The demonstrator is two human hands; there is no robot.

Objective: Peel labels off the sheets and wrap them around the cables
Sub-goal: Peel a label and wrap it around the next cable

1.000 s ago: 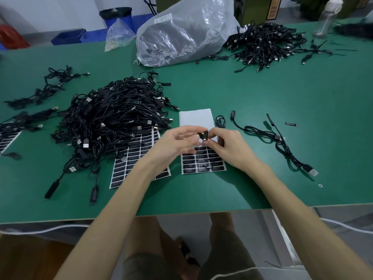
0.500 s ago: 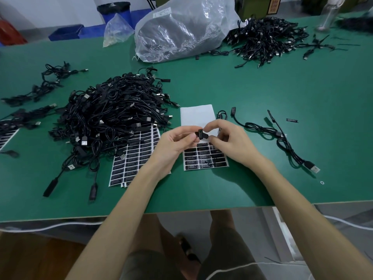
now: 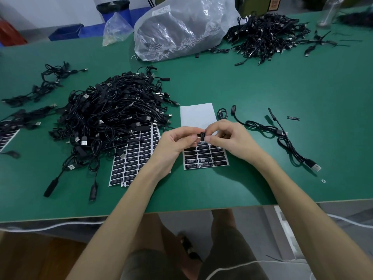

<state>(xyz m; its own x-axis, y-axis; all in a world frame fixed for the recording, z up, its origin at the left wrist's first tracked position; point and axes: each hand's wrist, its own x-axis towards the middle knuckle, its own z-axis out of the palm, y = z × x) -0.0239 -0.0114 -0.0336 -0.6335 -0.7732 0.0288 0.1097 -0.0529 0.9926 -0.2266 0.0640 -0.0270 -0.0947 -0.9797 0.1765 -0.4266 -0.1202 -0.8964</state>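
My left hand (image 3: 175, 145) and my right hand (image 3: 230, 139) meet just above a partly used label sheet (image 3: 205, 156). Between their fingertips they pinch a small black piece (image 3: 202, 136), a cable part with a black label on it; how far the label is wrapped I cannot tell. A second, fuller label sheet (image 3: 133, 160) lies to the left, its top under a big heap of black cables (image 3: 109, 120). One loose black cable (image 3: 282, 138) with a USB plug lies to the right of my right hand.
A filled clear plastic bag (image 3: 181, 27) and another cable heap (image 3: 266, 35) lie at the far side of the green table (image 3: 302, 87). More cables (image 3: 44, 83) and a sheet edge (image 3: 6, 138) are at the left. A single black label (image 3: 293, 118) lies far right.
Both hands stay together on the small black piece and have shifted slightly away from me above the sheet, with the fingers turning the piece. Nothing else on the table has moved.
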